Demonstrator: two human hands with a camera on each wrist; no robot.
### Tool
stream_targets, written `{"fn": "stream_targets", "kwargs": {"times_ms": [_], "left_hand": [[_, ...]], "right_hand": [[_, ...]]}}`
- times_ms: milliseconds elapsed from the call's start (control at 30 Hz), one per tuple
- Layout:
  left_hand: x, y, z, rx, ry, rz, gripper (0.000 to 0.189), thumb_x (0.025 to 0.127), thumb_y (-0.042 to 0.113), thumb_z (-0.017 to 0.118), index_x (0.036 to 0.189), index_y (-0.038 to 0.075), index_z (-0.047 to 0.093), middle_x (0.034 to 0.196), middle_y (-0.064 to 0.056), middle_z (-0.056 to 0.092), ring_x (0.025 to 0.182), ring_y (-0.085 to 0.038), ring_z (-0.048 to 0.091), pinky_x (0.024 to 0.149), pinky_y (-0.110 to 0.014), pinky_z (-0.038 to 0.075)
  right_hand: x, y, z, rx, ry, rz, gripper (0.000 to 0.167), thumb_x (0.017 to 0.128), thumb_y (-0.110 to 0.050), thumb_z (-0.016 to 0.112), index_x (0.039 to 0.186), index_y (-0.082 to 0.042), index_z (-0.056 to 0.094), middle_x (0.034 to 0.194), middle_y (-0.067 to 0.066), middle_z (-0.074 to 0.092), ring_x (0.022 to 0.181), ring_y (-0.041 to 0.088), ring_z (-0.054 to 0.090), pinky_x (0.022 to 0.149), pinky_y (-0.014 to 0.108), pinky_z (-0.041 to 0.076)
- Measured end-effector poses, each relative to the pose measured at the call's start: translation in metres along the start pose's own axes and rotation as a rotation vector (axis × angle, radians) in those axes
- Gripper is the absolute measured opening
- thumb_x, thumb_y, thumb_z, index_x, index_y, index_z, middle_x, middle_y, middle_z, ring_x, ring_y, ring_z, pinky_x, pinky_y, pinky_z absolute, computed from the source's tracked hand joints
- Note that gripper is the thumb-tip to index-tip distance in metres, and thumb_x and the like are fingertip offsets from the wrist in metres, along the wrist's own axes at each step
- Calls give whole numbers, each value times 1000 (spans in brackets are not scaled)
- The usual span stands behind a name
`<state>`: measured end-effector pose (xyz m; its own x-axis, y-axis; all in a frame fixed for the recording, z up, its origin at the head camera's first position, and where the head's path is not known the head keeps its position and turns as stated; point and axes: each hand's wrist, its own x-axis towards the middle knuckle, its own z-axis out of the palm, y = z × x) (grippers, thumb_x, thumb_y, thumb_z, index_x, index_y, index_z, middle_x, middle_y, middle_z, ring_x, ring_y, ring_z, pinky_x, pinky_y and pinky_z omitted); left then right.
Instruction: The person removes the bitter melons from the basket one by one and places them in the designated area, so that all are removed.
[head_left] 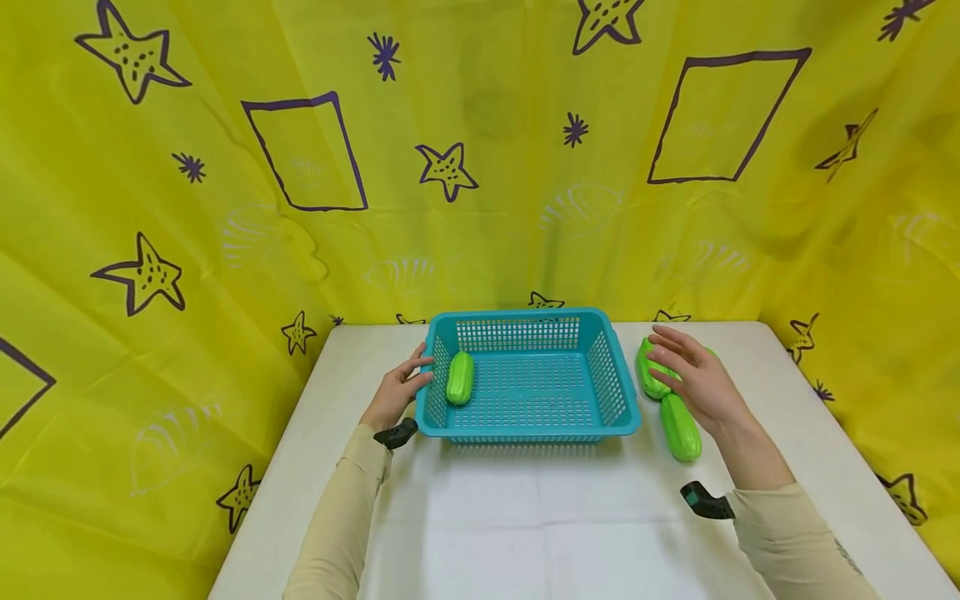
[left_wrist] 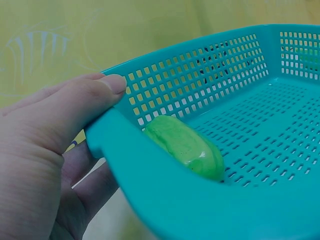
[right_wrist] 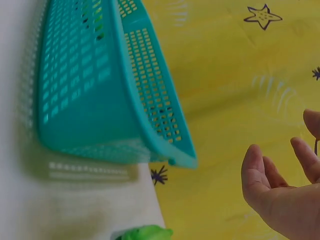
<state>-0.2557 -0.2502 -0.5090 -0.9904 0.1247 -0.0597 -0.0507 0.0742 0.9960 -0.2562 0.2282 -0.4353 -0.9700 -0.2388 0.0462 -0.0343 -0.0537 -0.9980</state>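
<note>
A teal plastic basket (head_left: 525,433) with perforated walls stands on the white table. Inside it, by the left wall, lies a plump green ribbed vegetable-like piece (head_left: 460,379), also visible in the left wrist view. My left hand (head_left: 395,390) holds the basket's left side; in the left wrist view the thumb (left_wrist: 114,84) lies on the rim and the other fingers are outside the wall. To the right of the basket my right hand (head_left: 697,379) hovers with fingers loosely bent and nothing in them. Beneath it lie similar green pieces (head_left: 681,429), partly hidden by the hand.
The white table (head_left: 510,517) carries the basket and the green pieces. Behind and on both sides hangs a yellow curtain (head_left: 495,242) printed with stars and frames. A dark wrist device (head_left: 705,502) sits at the right sleeve.
</note>
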Motion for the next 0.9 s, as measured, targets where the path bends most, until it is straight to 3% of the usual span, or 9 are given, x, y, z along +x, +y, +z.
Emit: {"fn": "stream_targets", "kwargs": {"times_ms": [100,200,367,467,667,900], "left_hand": [[-2,7,1,3,-14,-4,48,100,15,57,144,-2,45,162,6,17,149,-26,12,111,-55,31],[-2,8,0,7,-14,-7,47,100,14,56,144,-1,45,162,6,16,149,-26,12,111,-54,32],[3,-4,-2,28,9,-1,46,101,18,57,143,3,48,161,12,19,149,-22,13,111,-55,31],[7,-11,-4,47,22,5,47,99,23,59,142,6,50,159,15,21,148,-21,15,110,-56,32],[10,-17,-6,35,32,19,46,97,26,63,139,9,54,158,16,25,147,-20,19,109,-53,35],[9,-16,-6,51,23,17,47,97,29,62,139,9,53,159,15,23,148,-21,17,109,-54,35]], "right_hand": [[5,-5,8,12,-6,-10,57,100,-23,57,151,-11,35,135,-2,44,116,10,51,89,17,50],[13,-10,18,11,5,1,62,99,-27,58,153,-10,33,141,6,40,117,13,51,90,17,49],[31,-19,36,-21,33,25,67,98,-30,60,153,-9,31,151,19,29,126,25,44,93,19,48],[44,-20,46,-83,22,24,66,98,-33,59,153,-9,31,153,19,28,132,31,39,102,29,45],[70,-12,66,-208,-51,50,63,101,-32,55,154,-10,30,155,19,27,137,40,34,111,52,32],[98,1,96,-220,-168,60,60,101,-26,56,153,-9,32,155,17,29,138,38,34,109,54,34]]}}
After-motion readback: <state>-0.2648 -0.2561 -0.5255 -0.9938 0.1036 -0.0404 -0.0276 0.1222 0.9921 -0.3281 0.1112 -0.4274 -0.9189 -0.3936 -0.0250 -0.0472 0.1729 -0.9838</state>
